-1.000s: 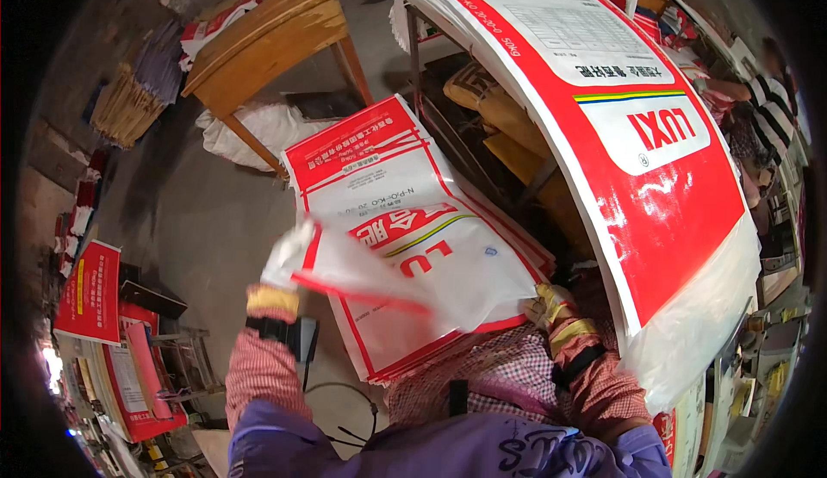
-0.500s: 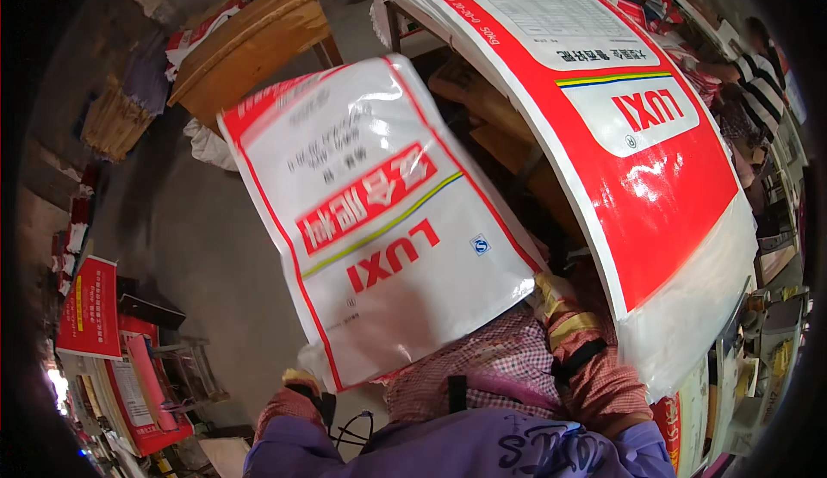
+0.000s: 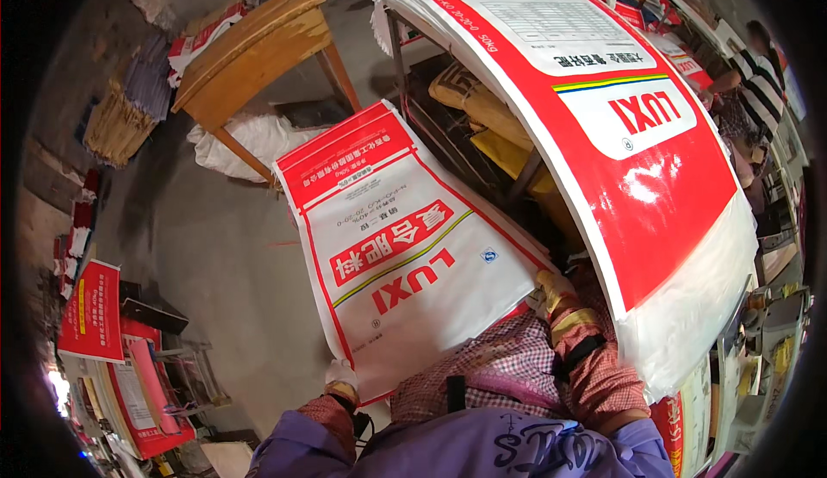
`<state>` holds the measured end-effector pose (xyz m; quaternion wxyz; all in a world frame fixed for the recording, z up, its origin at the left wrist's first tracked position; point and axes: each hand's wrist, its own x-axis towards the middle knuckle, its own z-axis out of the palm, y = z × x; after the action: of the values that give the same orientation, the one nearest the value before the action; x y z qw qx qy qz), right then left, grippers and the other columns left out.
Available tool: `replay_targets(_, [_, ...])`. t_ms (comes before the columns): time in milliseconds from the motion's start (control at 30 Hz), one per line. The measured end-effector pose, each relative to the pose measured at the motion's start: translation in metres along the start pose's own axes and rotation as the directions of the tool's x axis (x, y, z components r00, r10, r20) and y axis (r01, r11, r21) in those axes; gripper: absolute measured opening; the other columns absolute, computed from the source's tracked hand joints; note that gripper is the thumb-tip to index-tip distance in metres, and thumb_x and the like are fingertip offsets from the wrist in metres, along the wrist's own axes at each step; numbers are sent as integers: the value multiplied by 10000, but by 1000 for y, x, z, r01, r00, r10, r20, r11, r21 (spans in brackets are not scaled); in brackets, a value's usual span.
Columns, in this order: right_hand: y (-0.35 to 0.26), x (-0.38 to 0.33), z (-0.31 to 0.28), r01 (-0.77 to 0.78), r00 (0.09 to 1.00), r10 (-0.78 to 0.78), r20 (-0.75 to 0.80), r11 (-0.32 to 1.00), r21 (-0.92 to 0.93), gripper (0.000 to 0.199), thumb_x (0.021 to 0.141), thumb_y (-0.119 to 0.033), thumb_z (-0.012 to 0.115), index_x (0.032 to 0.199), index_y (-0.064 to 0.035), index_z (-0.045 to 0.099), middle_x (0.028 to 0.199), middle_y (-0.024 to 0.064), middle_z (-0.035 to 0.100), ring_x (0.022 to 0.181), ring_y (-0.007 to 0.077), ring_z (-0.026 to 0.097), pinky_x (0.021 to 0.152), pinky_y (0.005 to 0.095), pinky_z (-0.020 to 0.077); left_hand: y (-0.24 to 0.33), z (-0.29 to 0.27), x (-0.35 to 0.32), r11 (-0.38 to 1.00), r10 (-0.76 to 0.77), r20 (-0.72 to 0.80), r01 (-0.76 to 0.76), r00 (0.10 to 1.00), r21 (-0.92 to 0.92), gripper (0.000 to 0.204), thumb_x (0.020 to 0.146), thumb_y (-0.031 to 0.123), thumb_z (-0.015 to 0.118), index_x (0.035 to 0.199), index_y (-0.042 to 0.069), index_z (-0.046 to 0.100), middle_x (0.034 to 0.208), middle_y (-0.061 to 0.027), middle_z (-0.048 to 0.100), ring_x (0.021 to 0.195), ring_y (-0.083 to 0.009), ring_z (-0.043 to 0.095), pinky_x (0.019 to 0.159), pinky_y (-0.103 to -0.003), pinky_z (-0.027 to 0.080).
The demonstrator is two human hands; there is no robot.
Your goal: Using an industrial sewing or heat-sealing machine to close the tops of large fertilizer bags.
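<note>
A white plastic sack (image 3: 413, 220) with red borders, a red panel and a yellow-blue stripe hangs down in front of my lap, its far end sloping toward the floor. At its near left corner, my gloved left hand (image 3: 342, 375) is closed on the edge. My gloved right hand (image 3: 556, 288) grips the near right corner, its fingers partly hidden. Beside my right arm lies a thick stack of red and white sacks (image 3: 655, 185), draped over a stand and curving down toward me. Checked cloth (image 3: 487, 362) covers my lap beneath the held sack.
A wooden table (image 3: 250, 56) stands far left, with a white bundle (image 3: 245, 146) on the floor below it. Folded brown bags (image 3: 482, 99) sit under the stack's stand. Red sacks (image 3: 93, 310) lie at left. A person in a striped top (image 3: 758, 86) is at far right.
The sack's far end has dropped lower and swung right, and its surface has bent into a slope. My left hand has shifted right with its corner; my right hand stays nearly put.
</note>
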<state>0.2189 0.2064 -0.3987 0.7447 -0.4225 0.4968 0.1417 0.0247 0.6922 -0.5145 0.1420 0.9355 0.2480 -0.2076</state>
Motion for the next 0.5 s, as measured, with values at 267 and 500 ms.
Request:
replay_targets(267, [0,6,-25,110,994,-109,-11,991,72,206,785,-182,596,974,-112,553,751,43,551,623,221,540,615,379,470,76,-13,12,993,-76,19,78,997,-85,320,882,253,392,946,-15,554,977,-257,569,932,-399,546,798,-460,424])
replay_targets(500, [-9,-31,-23,234,963,-252,95,958,168,101,793,-127,568,889,-104,549,769,43,554,706,218,556,647,352,480,104,-55,36,966,75,-87,-51,993,252,254,887,212,411,980,22,551,878,-183,594,886,-327,580,744,-414,450])
